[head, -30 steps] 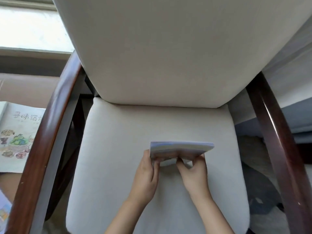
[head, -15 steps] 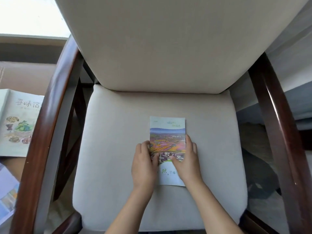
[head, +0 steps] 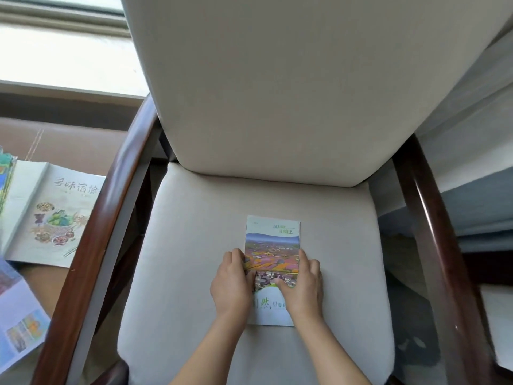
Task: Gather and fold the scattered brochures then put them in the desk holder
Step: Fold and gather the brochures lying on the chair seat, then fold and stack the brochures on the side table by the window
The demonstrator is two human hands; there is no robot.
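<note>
Cream cloth covers the chair seat (head: 188, 259), and my brochure (head: 273, 240) lies flat on it, a bit toward 4 o'clock from the middle of the seat. A second ago I had the brochure lifted up so that only its thin edge showed, and I was folding it over. Now it is down, with the picture of fields and little houses facing up. My left hand (head: 231, 287) grips the brochure at its 9 o'clock edge, with the thumb on the cover and the fingers curled at the side. My right hand (head: 304, 287) grips the 3 o'clock edge the same way, with one finger laid along the side. Both thumbs sit on the little houses. I think this means the fold is done and I am pushing it flat so it stays shut. The soft seat may let the paper spring open again, so I should press well. This one looks ready to go into the desk holder, but I cannot see the holder from here. More work is left too. At 9 o'clock, past the dark wooden armrest (head: 91, 245), a brochure with food drawings (head: 50, 215) lies open. Another open brochure (head: 19, 323) lies at 8 o'clock, partly cut off by the picture's edge. I think those need gathering and folding next.
</note>
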